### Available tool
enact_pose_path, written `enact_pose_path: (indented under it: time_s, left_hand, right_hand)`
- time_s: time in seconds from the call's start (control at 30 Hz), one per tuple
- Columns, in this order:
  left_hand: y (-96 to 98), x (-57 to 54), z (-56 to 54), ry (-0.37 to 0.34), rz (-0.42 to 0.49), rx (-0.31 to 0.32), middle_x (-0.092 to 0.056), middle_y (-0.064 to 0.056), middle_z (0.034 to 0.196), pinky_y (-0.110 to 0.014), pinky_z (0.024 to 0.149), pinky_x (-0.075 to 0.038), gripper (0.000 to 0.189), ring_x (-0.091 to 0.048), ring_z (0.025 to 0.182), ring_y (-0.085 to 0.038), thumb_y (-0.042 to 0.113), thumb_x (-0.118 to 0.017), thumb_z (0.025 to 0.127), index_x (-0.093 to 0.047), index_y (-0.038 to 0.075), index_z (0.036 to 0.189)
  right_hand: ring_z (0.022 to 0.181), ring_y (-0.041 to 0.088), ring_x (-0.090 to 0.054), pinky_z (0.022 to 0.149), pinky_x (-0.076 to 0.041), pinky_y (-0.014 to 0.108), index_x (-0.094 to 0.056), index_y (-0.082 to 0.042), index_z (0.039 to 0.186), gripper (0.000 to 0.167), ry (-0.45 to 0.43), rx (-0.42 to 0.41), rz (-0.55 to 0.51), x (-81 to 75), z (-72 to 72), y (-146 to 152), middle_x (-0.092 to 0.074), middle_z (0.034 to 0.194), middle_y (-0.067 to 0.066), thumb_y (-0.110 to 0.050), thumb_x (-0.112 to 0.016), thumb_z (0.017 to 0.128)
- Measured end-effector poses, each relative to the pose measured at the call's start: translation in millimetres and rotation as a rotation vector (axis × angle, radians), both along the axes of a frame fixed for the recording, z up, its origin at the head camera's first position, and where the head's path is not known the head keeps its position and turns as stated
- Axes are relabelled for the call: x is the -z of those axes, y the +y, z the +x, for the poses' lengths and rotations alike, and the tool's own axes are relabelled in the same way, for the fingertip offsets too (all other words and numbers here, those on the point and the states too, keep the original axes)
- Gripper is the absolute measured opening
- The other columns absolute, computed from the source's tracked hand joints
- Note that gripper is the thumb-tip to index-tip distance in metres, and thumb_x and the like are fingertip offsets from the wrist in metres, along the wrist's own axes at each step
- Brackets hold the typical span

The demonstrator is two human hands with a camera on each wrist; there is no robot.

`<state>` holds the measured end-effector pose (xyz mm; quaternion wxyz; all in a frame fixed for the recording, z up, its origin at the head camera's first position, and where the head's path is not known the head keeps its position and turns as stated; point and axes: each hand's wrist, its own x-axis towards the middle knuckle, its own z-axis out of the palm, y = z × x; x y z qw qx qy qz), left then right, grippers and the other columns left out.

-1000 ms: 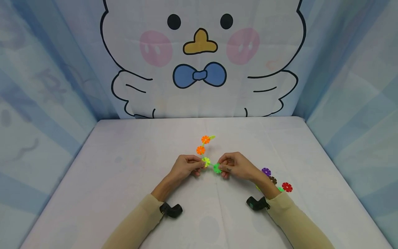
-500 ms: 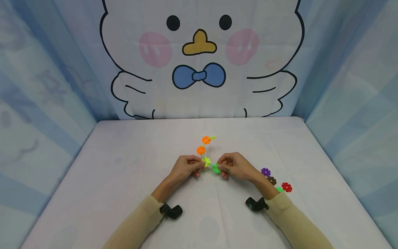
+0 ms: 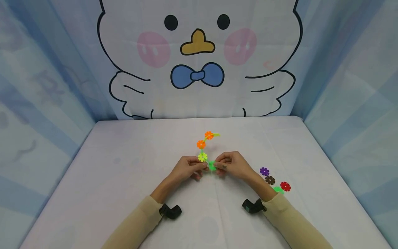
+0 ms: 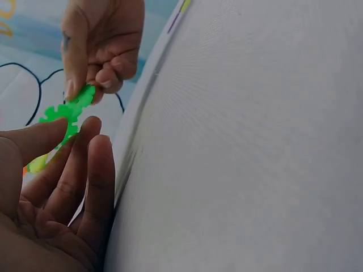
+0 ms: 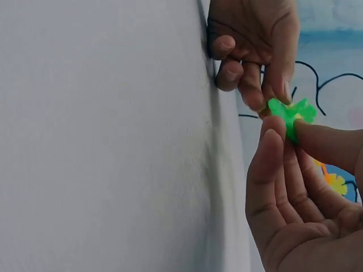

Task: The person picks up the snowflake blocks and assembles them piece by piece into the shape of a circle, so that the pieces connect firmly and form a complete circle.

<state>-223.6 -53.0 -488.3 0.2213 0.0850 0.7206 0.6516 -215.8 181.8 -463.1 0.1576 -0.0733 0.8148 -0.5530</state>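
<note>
Above the middle of the table, my left hand [image 3: 186, 168] and right hand [image 3: 234, 164] meet at a chain of interlocked plastic snowflake discs. Between left thumb and fingers I pinch a green disc [image 4: 54, 115] at the near end of the chain. My right hand pinches another green disc [image 4: 86, 96], set at an angle and right up against the first. Beyond them the chain runs away from me through a yellow disc [image 3: 202, 157] and two orange discs, the nearer orange disc [image 3: 201, 144] joined by edge-on links. A yellow-green disc [image 3: 217, 135] forms the far tip.
Beside my right forearm lie loose discs: a purple disc [image 3: 264, 171], a brown disc [image 3: 270, 180], a red disc [image 3: 285, 186] and a green disc [image 3: 278, 189] partly hidden by the sleeve. A curtain with a cartoon print [image 3: 197, 100] stands behind the white table [image 3: 124, 148].
Both hands have drawn closer together, the right one shifting left with its green disc. The chain's far part has moved slightly away from me and swung right at its tip.
</note>
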Motion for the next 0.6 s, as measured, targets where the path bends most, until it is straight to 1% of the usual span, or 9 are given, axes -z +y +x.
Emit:
enact_pose_path:
  time_s: [0.07, 0.2, 0.33, 0.47, 0.53, 0.6]
  left_hand:
    - [0.4, 0.0, 0.7, -0.002, -0.014, 0.011, -0.082, -0.015, 0.101, -0.024, 0.063, -0.061, 0.027, -0.067, 0.070, -0.011, 0.018, -0.075, 0.099, -0.075, -0.003, 0.118]
    - [1.1, -0.7, 2.0, -0.003, -0.021, 0.015, -0.082, -0.010, 0.096, -0.025, 0.062, -0.061, 0.027, -0.067, 0.070, -0.012, 0.018, -0.076, 0.098, -0.076, -0.001, 0.118]
    - [0.3, -1.3, 2.8, 0.004, -0.023, 0.020, -0.082, -0.010, 0.094, -0.024, 0.062, -0.061, 0.028, -0.068, 0.070, -0.011, 0.019, -0.078, 0.097, -0.077, -0.001, 0.117]
    - [-1.5, -1.2, 2.5, 0.009, -0.023, 0.021, -0.082, -0.012, 0.096, -0.023, 0.061, -0.060, 0.029, -0.068, 0.070, -0.011, 0.020, -0.079, 0.096, -0.078, -0.002, 0.116]
    - [-2.4, -0.5, 1.9, 0.011, -0.023, 0.023, -0.082, -0.013, 0.097, -0.023, 0.060, -0.060, 0.030, -0.067, 0.070, -0.010, 0.020, -0.079, 0.096, -0.079, -0.002, 0.116]
    - [-3.0, -0.4, 1.4, 0.012, -0.024, 0.029, -0.082, -0.013, 0.099, -0.023, 0.060, -0.059, 0.029, -0.066, 0.070, -0.010, 0.021, -0.079, 0.097, -0.079, -0.001, 0.116]
  right_hand:
    - [0.070, 0.015, -0.070, 0.067, -0.060, 0.028, -0.076, -0.001, 0.103, 0.018, -0.007, 0.031, 0.009, -0.4, 1.3, -3.1, -0.077, 0.081, 0.005, -0.019, -0.075, 0.100]
    - [0.072, 0.016, -0.065, 0.068, -0.055, 0.028, -0.079, -0.004, 0.102, 0.017, -0.015, 0.079, 0.024, -1.7, 4.4, -7.4, -0.076, 0.085, 0.004, -0.021, -0.077, 0.098]
    - [0.072, 0.017, -0.061, 0.068, -0.051, 0.028, -0.079, -0.005, 0.101, 0.017, -0.027, 0.103, 0.019, -1.9, 6.2, -10.0, -0.074, 0.081, 0.004, -0.021, -0.078, 0.097]
    - [0.071, 0.017, -0.059, 0.067, -0.049, 0.028, -0.079, -0.005, 0.101, 0.018, -0.036, 0.109, 0.009, 0.2, 5.4, -11.2, -0.070, 0.076, 0.002, -0.023, -0.079, 0.097]
    - [0.071, 0.017, -0.060, 0.066, -0.049, 0.028, -0.078, -0.005, 0.103, 0.020, -0.022, 0.092, 0.011, 0.6, 6.2, -10.3, -0.072, 0.079, 0.004, -0.025, -0.078, 0.098]
    - [0.073, 0.017, -0.061, 0.066, -0.051, 0.028, -0.078, -0.005, 0.105, 0.022, 0.004, 0.070, 0.023, 0.3, 6.9, -8.1, -0.076, 0.085, 0.008, -0.026, -0.078, 0.098]
